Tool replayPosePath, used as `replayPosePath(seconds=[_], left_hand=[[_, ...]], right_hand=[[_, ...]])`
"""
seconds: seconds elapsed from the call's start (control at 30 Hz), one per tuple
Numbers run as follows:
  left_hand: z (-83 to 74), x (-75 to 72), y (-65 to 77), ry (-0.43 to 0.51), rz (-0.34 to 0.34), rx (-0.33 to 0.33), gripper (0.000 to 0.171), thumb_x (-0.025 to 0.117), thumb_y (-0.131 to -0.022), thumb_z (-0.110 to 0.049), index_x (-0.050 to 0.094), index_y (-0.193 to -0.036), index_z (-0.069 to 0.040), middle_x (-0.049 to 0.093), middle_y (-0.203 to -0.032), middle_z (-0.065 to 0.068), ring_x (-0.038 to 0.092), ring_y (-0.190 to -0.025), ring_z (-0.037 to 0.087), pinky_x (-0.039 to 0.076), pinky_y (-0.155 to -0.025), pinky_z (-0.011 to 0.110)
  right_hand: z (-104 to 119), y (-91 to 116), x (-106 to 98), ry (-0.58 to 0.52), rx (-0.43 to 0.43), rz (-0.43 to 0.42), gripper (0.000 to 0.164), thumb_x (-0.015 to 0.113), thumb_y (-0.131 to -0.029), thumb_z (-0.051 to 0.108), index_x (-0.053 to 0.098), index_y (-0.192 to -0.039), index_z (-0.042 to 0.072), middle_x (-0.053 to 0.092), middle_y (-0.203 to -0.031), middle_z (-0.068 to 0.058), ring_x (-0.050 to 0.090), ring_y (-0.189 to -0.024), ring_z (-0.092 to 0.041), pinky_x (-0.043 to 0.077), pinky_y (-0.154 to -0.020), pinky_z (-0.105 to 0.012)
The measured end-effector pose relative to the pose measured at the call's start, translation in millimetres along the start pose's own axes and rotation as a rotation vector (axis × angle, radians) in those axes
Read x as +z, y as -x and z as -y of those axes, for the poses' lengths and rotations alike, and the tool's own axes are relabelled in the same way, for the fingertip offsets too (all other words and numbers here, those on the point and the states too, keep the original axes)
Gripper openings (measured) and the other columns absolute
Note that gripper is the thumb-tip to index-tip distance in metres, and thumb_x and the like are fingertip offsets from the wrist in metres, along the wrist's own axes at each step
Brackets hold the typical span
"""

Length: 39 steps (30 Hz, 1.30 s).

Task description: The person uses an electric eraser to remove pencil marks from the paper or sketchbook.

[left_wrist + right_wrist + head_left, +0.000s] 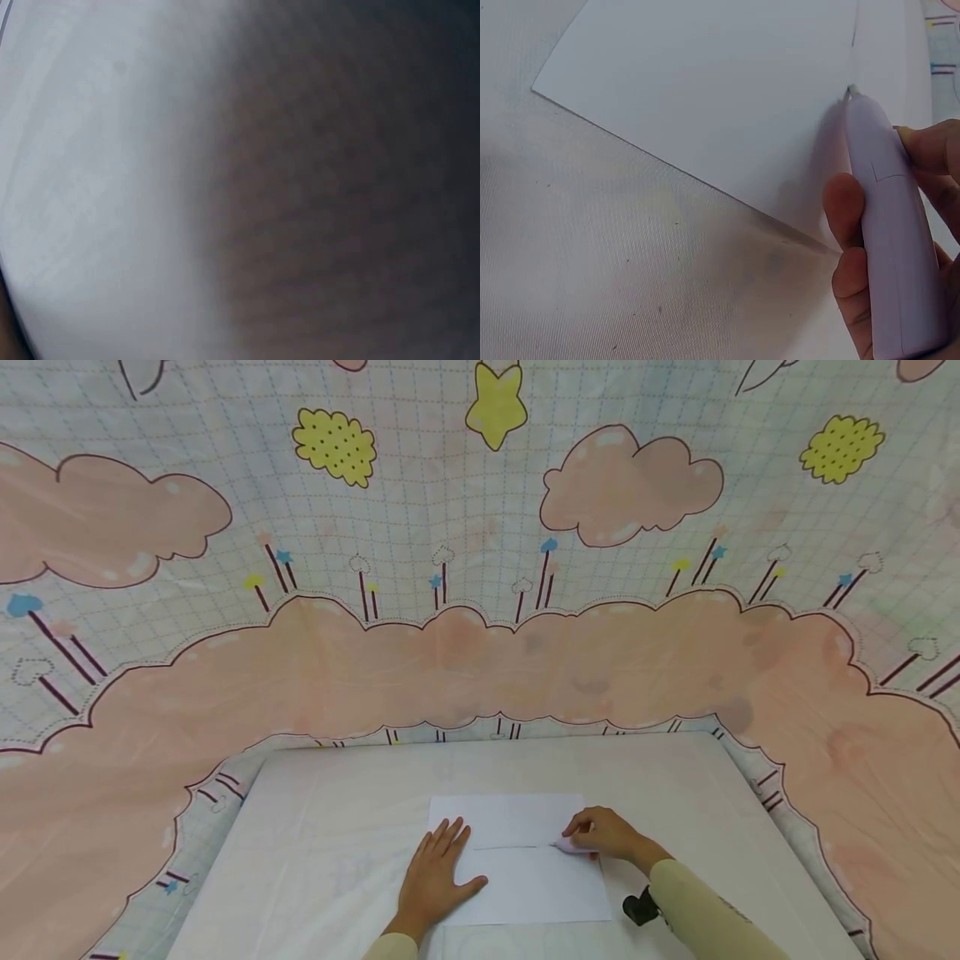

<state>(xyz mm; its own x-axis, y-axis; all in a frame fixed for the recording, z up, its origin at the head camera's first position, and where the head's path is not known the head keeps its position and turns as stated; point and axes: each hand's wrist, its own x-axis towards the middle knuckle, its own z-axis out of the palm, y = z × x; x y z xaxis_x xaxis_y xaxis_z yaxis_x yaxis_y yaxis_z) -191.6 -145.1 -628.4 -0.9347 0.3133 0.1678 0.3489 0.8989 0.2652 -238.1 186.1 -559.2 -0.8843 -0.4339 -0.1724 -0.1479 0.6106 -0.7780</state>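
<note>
A white sheet of paper [532, 893] lies on the white-covered table, with a thin dark line [504, 847] running across its middle. My left hand [435, 872] rests flat on the paper's left side, fingers spread. At the right edge my right hand [607, 833] grips a lilac pen-shaped tool [900, 247], its small pale tip [852, 91] at the paper. In the right wrist view, thumb and fingers close round the thick body. Between that tip and the dark stretch of line, the mark looks faint. Blurred skin fills most of the left wrist view.
The white tabletop [322, 827] extends around the sheet. A small black object [640, 907] is beside the right sleeve [705, 914]. Behind and around the table hangs a cloth [465, 668] printed with clouds and stars.
</note>
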Motion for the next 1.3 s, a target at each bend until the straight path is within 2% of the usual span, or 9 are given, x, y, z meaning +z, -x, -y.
replayPosePath(seconds=[0.57,0.9,1.13,1.3], left_hand=[[-3.6,-1.4,2.3,0.007,0.003,-0.011,0.088,0.051,-0.083,-0.076,0.045,-0.149,-0.017,0.035,-0.159,0.000,0.028,-0.148,0.026,0.024,-0.121,0.047],[0.0,2.8,2.4,-0.004,-0.049,0.006,0.088,0.052,-0.083,-0.076,0.047,-0.147,-0.016,0.038,-0.157,0.000,0.032,-0.146,0.026,0.028,-0.119,0.047],[-0.4,1.1,2.0,0.005,-0.003,-0.019,0.089,0.049,-0.083,-0.077,0.044,-0.149,-0.018,0.034,-0.159,-0.003,0.027,-0.149,0.023,0.024,-0.121,0.045],[-0.8,3.8,2.1,-0.007,-0.065,0.009,0.088,0.051,-0.082,-0.077,0.048,-0.146,-0.016,0.039,-0.156,-0.001,0.033,-0.146,0.025,0.029,-0.118,0.047]], right_hand=[[9.8,-9.4,15.2,-0.039,-0.027,0.019,0.013,0.066,-0.088,0.010,0.075,-0.097,0.007,0.056,-0.083,-0.003,0.057,-0.060,-0.015,0.050,-0.052,-0.024],[5.3,-5.3,8.9,-0.006,-0.010,0.011,0.013,0.066,-0.087,0.013,0.075,-0.097,0.008,0.056,-0.085,-0.002,0.058,-0.060,-0.015,0.048,-0.053,-0.022],[5.5,-3.6,8.7,-0.019,-0.010,0.008,0.013,0.066,-0.088,0.011,0.075,-0.097,0.007,0.056,-0.086,-0.004,0.057,-0.061,-0.016,0.048,-0.053,-0.023],[7.1,-4.4,11.1,-0.032,-0.023,0.015,0.014,0.066,-0.087,0.010,0.075,-0.098,0.006,0.056,-0.085,-0.004,0.057,-0.061,-0.016,0.049,-0.052,-0.023]])
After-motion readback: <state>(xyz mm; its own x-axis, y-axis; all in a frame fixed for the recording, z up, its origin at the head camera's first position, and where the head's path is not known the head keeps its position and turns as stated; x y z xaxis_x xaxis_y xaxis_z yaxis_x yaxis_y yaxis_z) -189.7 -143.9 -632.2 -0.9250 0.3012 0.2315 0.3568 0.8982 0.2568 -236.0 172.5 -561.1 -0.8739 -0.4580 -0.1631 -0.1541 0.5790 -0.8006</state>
